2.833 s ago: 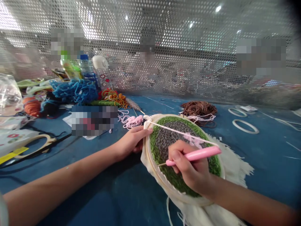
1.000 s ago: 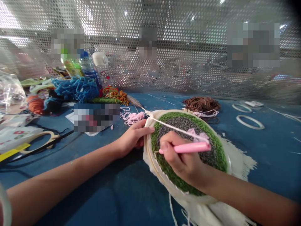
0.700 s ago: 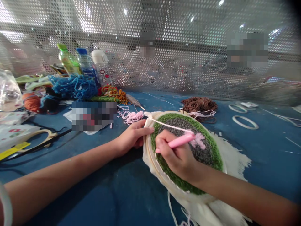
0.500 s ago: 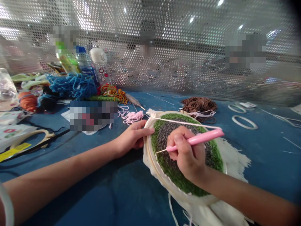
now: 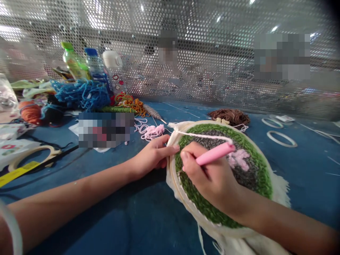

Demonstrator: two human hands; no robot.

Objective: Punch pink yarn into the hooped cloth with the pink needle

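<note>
An embroidery hoop (image 5: 172,184) with cream cloth lies tilted on the blue table (image 5: 148,219). Its inside is stitched with a green ring, a grey centre and a small pink patch (image 5: 239,158). My left hand (image 5: 154,156) grips the hoop's left rim, fingers curled over the edge. My right hand (image 5: 209,177) is closed round a pink punch needle (image 5: 214,154), whose tip is down in the green stitches near the left rim. A pale pink yarn strand (image 5: 202,135) runs from the needle's back end to the hoop's top left.
Loose pink yarn (image 5: 151,131) lies just beyond my left hand. Blue yarn (image 5: 82,94), orange yarn, bottles (image 5: 74,63) and a wooden hoop (image 5: 32,157) crowd the far left. Brown yarn (image 5: 230,116) and white rings (image 5: 281,138) lie at the right, before a perforated metal screen (image 5: 202,53).
My right hand has pushed the needle down and leftward into the green stitches again after lifting it. The hoop has shifted slightly right in view. My left hand keeps its hold on the rim.
</note>
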